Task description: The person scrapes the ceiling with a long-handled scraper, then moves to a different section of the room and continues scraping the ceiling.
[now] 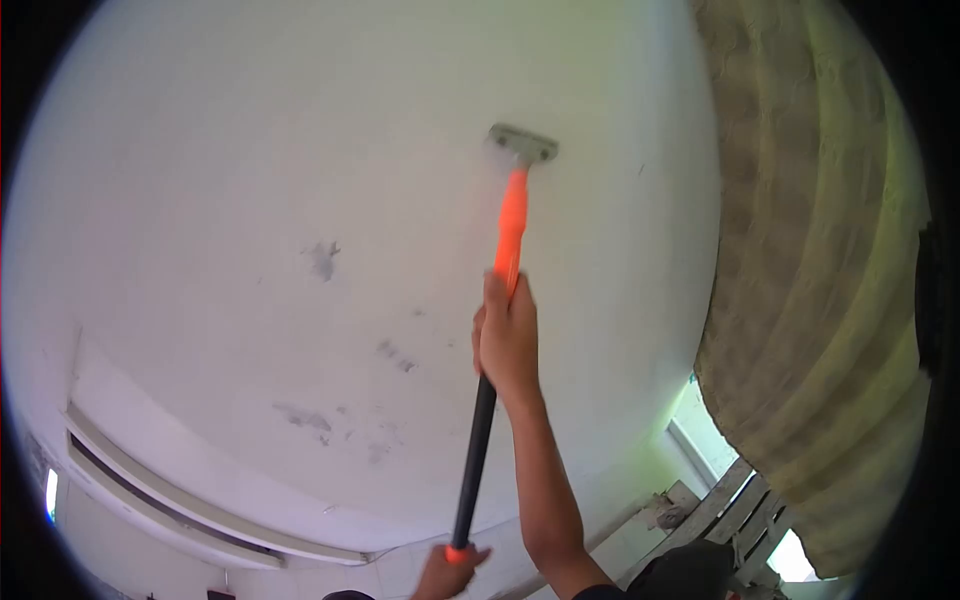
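Fingers of the left hand (445, 573) are curled around the lower part of a long-handled scraper (484, 405), where an orange band (457, 554) shows. Above them goes its smooth black shaft (473, 480), up to the right hand (508, 335), whose fingers hold it where bright orange begins. Beyond these fingers, the orange neck (513, 212) leads to a grey, bar-shaped head (525, 143) with two dark round spots; whether it touches the white wall (250, 150), I cannot tell. Left of the right fingers, this wall carries rough-edged grey patches (324, 260). Well to their right hangs a beige, creased curtain (800, 300), with wooden slats (722, 508) near its lower edge.
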Motion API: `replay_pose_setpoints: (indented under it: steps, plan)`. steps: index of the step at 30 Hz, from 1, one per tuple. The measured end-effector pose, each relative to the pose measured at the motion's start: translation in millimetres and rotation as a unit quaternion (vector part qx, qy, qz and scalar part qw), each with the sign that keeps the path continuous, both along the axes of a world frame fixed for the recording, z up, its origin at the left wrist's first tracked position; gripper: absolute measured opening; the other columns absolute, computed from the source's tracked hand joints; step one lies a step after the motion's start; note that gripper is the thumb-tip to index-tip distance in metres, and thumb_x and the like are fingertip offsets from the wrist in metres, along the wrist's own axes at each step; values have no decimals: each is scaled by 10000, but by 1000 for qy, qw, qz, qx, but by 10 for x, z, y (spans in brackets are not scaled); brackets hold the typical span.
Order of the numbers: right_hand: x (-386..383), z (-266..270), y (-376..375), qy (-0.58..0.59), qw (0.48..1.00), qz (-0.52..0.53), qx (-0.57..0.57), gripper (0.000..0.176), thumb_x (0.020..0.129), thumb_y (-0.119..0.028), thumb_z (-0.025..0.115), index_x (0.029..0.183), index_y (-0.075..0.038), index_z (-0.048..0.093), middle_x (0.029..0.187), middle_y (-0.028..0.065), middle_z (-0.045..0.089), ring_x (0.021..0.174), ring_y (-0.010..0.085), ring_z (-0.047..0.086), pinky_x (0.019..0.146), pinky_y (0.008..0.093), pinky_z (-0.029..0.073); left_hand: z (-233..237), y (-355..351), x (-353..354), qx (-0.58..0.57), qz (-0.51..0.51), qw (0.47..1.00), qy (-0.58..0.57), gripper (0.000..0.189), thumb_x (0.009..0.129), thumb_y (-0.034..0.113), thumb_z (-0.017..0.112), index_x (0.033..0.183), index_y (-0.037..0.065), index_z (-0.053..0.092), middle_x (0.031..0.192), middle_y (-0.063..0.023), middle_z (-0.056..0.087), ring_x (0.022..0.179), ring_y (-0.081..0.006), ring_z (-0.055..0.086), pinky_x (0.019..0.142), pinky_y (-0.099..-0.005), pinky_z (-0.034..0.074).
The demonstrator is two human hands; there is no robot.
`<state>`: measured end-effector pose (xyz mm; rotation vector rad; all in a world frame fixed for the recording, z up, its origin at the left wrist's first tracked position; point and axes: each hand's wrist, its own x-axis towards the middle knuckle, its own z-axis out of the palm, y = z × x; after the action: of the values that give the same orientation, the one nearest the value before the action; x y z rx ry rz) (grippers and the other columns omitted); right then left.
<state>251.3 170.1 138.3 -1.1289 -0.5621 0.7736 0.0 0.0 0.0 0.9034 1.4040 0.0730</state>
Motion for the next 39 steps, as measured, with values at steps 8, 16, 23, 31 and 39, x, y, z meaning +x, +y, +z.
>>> replay_pose_setpoints:
  steps: [8, 16, 23, 31, 39]
  plan:
    - [-392, -16, 530, 9, 993, 79, 90, 286, 1058, -331, 433, 979, -56, 435, 651, 4, 460, 427, 78, 412, 340, 279, 373, -419, 617, -354, 208, 21, 976, -59, 486, 862, 131, 760, 553, 190, 389, 501, 74, 368, 423, -62, 312, 414, -288, 222]
    - [-472, -1, 554, 50, 991, 84, 93, 287, 1053, -328, 438, 962, -57, 436, 625, -9, 420, 393, 65, 374, 323, 273, 366, -65, 551, -386, 118, 61, 989, -61, 444, 864, 132, 750, 584, 187, 409, 490, 84, 344, 411, -54, 279, 394, -293, 206]
    - [-497, -68, 591, 31, 994, 64, 78, 272, 1047, -306, 448, 949, -53, 431, 621, -6, 432, 393, 67, 381, 314, 275, 361, -153, 638, -337, 170, 62, 979, -90, 471, 856, 154, 753, 566, 197, 385, 492, 86, 347, 411, -55, 282, 396, -280, 196]
    - [-617, -113, 687, 54, 992, 36, 104, 256, 1059, -293, 445, 940, -67, 432, 498, -42, 340, 310, 55, 311, 283, 250, 293, -278, 727, -456, 188, 63, 980, -25, 444, 850, 154, 755, 554, 180, 425, 487, 74, 380, 408, -63, 309, 400, -282, 217]
    - [-619, -98, 765, 30, 994, 34, 96, 258, 1056, -292, 447, 920, -74, 429, 498, -41, 356, 305, 61, 306, 284, 264, 285, -411, 1014, -566, 256, 17, 966, -22, 419, 844, 178, 761, 564, 167, 451, 481, 58, 410, 393, -71, 364, 378, -277, 273]
